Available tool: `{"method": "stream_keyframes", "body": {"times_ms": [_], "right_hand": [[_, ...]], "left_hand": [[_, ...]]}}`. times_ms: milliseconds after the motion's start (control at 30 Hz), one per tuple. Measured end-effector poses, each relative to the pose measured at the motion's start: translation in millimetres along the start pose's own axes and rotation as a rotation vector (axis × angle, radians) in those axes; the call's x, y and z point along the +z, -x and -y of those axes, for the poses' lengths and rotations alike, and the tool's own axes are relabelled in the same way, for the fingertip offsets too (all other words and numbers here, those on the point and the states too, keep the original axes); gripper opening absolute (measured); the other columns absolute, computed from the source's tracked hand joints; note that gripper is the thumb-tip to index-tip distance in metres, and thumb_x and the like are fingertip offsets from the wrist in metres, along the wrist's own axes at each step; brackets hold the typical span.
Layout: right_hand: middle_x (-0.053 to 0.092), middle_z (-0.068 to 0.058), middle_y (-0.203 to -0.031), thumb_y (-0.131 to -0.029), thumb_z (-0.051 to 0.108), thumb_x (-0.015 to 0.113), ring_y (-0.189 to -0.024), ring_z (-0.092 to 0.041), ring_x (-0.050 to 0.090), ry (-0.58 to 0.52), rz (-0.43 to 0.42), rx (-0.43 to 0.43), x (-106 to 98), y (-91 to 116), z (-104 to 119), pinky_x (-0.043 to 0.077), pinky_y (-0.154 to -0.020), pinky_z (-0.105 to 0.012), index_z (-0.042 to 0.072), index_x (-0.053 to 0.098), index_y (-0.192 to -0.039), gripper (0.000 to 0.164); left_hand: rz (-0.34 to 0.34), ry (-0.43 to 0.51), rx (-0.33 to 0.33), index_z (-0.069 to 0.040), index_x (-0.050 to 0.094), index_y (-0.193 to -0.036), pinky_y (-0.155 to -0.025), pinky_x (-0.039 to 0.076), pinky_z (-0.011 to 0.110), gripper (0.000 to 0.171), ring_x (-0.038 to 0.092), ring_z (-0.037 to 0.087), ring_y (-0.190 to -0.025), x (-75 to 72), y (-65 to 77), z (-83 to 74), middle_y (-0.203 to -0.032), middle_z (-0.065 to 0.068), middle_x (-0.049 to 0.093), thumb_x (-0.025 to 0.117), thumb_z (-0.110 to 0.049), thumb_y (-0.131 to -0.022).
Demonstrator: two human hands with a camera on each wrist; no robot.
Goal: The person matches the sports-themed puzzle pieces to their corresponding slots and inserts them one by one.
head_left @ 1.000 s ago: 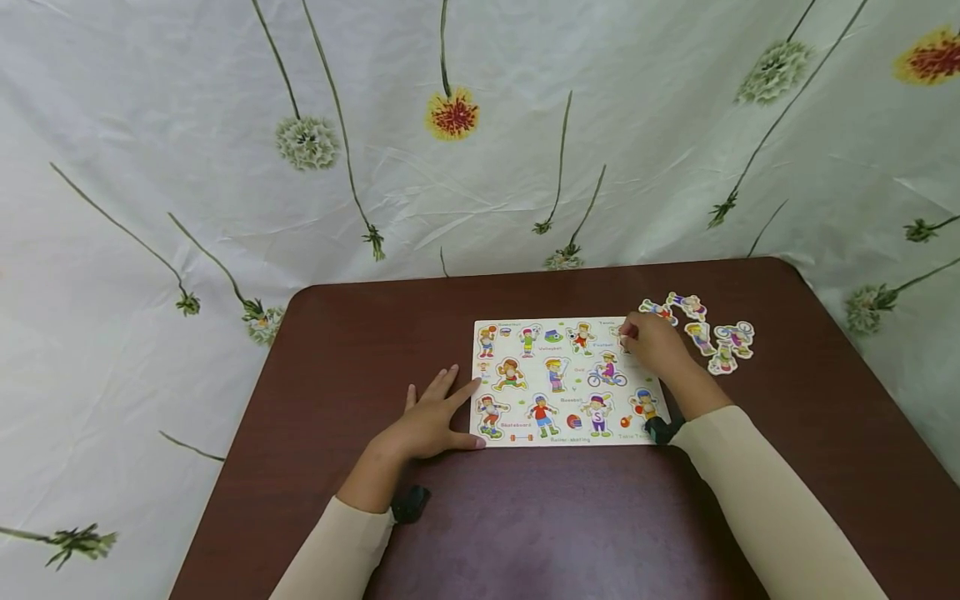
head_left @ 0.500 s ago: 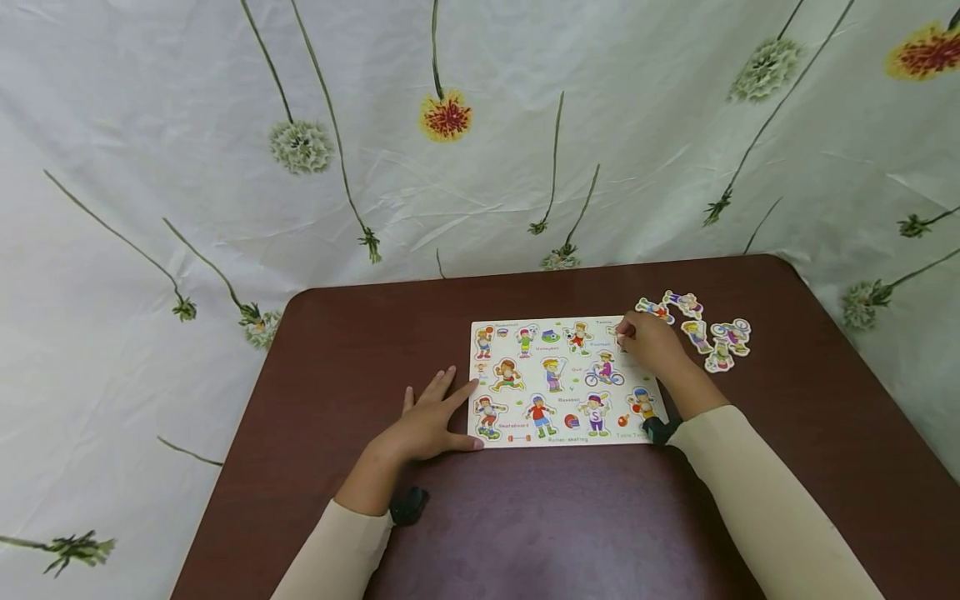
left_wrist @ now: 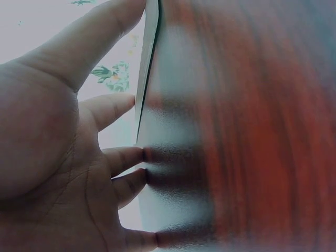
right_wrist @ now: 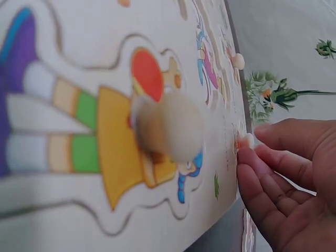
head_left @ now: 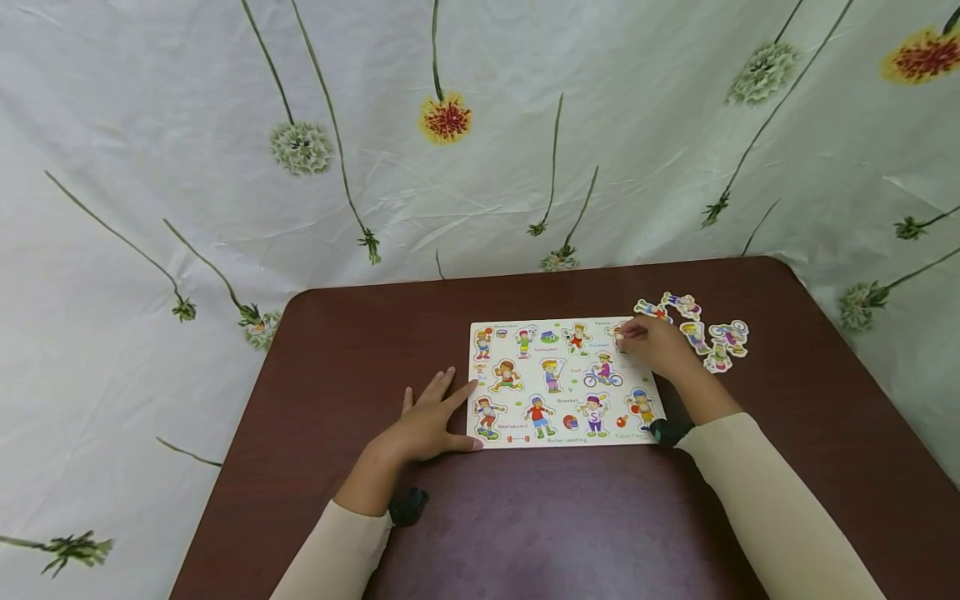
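Note:
A white peg puzzle board (head_left: 525,425) printed with children playing sports lies flat on the table. My left hand (head_left: 423,423) has its fingers spread, with the thumb and index finger at the board's left edge and the other fingertips on the table. In the left wrist view the thumb (left_wrist: 100,37) lies on the rim of the board. My right hand (head_left: 656,343) is at the board's upper right corner, beside the word Tennis. Its thumb and fingers pinch the small pale knob (right_wrist: 248,140) of a puzzle piece (head_left: 619,333), which they mostly cover.
Several loose puzzle pieces (head_left: 697,335) lie on the dark wooden table (head_left: 360,350) right of the board. A table tennis piece (right_wrist: 115,142) with a round knob fills the near part of the right wrist view. A flowered white cloth (head_left: 495,192) hangs behind.
My right hand has shifted slightly right and its fingers look a little less bunched at the corner piece. My left hand stays at the board's left edge.

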State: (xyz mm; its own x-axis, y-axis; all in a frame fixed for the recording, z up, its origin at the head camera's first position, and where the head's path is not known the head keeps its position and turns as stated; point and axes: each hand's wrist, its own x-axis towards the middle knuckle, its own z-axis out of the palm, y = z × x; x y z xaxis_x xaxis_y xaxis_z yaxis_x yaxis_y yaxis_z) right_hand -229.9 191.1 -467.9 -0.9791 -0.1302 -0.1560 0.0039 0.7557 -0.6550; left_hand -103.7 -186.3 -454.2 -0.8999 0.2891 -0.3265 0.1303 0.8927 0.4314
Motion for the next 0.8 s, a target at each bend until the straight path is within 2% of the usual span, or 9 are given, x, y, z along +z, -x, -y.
{"method": "stream_keyframes", "body": {"times_ms": [267,433,533,633,800], "right_hand": [[0.062,-0.015,-0.117,-0.097,0.028,0.058,-0.107,-0.029,0.059,-0.159,-0.015,0.001,-2,9,-9,0.05,-0.088,-0.038,0.006,0.057,-0.125,0.036],[0.06,-0.016,-0.117,-0.097,0.027,0.057,-0.109,-0.029,0.061,-0.222,-0.072,-0.009,-3,16,-15,0.052,-0.088,-0.038,0.005,0.056,-0.128,0.037],[0.061,-0.015,-0.117,-0.098,0.027,0.057,-0.106,-0.028,0.062,-0.241,-0.116,-0.008,-5,20,-18,0.053,-0.086,-0.033,0.006,0.056,-0.128,0.037],[0.062,-0.013,-0.117,-0.098,0.029,0.056,-0.102,-0.021,0.061,-0.258,-0.154,-0.001,-9,25,-22,0.05,-0.081,-0.022,0.008,0.057,-0.128,0.037],[0.064,-0.01,-0.11,-0.099,0.028,0.054,-0.087,0.003,0.059,-0.309,-0.221,-0.017,-15,33,-29,0.047,-0.073,-0.009,0.005,0.058,-0.127,0.036]], "left_hand": [[-0.005,-0.003,0.014,-0.031,0.025,-0.154,-0.115,-0.005,0.068,0.093,0.002,0.029,-0.153,0.3,0.4,0.8,-0.165,0.011,0.007,0.074,-0.055,-0.078],[-0.008,-0.005,0.013,-0.031,0.025,-0.154,-0.115,-0.005,0.068,0.093,0.003,0.029,-0.153,0.6,0.6,0.8,-0.165,0.011,0.007,0.074,-0.055,-0.078],[-0.009,-0.006,0.01,-0.031,0.025,-0.154,-0.115,-0.005,0.068,0.094,0.002,0.029,-0.153,0.7,0.5,1.0,-0.165,0.01,0.006,0.073,-0.056,-0.078],[-0.008,-0.005,0.009,-0.032,0.024,-0.154,-0.115,-0.006,0.068,0.094,0.002,0.028,-0.153,1.1,0.1,1.4,-0.165,0.01,0.005,0.073,-0.057,-0.078],[-0.007,-0.01,0.012,-0.031,0.024,-0.154,-0.115,-0.005,0.068,0.095,0.002,0.028,-0.153,1.8,-0.6,1.4,-0.165,0.009,0.006,0.073,-0.058,-0.077]]}}
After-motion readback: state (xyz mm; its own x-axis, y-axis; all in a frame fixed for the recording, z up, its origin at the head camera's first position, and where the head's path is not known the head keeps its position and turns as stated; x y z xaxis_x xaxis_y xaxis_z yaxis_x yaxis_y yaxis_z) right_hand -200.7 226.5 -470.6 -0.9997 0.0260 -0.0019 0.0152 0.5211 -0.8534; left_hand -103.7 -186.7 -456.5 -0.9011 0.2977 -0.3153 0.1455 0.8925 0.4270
